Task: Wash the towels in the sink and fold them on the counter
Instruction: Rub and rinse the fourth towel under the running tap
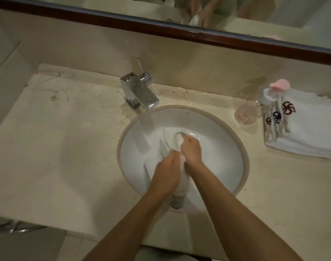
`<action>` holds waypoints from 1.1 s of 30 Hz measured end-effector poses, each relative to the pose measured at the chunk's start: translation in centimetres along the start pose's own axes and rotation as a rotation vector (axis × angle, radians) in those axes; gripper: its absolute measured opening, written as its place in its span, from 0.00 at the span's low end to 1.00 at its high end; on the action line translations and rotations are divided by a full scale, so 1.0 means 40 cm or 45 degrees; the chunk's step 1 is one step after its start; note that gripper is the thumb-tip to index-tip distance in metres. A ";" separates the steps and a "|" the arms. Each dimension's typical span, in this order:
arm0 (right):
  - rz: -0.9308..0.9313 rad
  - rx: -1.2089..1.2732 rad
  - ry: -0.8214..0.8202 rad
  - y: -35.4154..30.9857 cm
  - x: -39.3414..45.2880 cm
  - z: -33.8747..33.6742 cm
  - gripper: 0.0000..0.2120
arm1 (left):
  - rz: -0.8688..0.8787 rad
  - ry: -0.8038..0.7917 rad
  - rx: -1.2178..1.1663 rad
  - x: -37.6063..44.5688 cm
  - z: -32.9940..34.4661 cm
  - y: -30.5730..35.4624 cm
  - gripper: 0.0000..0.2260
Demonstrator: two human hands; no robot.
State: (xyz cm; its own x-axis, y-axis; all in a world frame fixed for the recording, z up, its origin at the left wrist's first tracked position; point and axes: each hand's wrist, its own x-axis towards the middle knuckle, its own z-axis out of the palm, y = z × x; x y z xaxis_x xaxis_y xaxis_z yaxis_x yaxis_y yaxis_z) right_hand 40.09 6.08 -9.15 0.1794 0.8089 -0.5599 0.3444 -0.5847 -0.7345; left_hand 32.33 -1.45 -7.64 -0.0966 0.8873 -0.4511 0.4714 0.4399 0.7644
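Both hands grip a towel mid-sink, rim well apart.

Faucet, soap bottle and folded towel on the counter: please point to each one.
faucet (140,92), head view, on its chrome spout.
soap bottle (248,113), head view, on its clear round body.
folded towel (309,129), head view, on its plain white top.

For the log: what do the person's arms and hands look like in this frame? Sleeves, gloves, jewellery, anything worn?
Both forearms are bare as far as the bottom edge of the picture, with no sleeves in view. The left hand and the right hand wear no gloves. No watch, bracelet or ring shows on either, though the picture is dim and a little blurred, so a thin ring could be missed.
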 end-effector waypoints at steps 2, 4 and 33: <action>0.167 0.243 -0.159 -0.005 0.013 -0.010 0.11 | 0.046 -0.040 0.059 -0.028 -0.001 0.020 0.11; 0.152 0.249 -0.311 0.027 -0.047 0.019 0.09 | -0.208 0.133 -0.110 0.045 -0.026 0.000 0.15; -0.099 0.090 0.015 0.011 -0.117 0.014 0.25 | -0.349 0.255 -0.820 0.027 -0.016 0.039 0.14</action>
State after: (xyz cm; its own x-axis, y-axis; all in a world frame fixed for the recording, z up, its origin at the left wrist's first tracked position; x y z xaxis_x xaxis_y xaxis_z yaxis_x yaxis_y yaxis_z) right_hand 38.88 2.00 -7.06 0.1654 0.8523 -0.4963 0.2922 -0.5230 -0.8007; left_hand 32.40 0.28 -6.65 -0.3249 0.7145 -0.6196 -0.1962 0.5900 0.7832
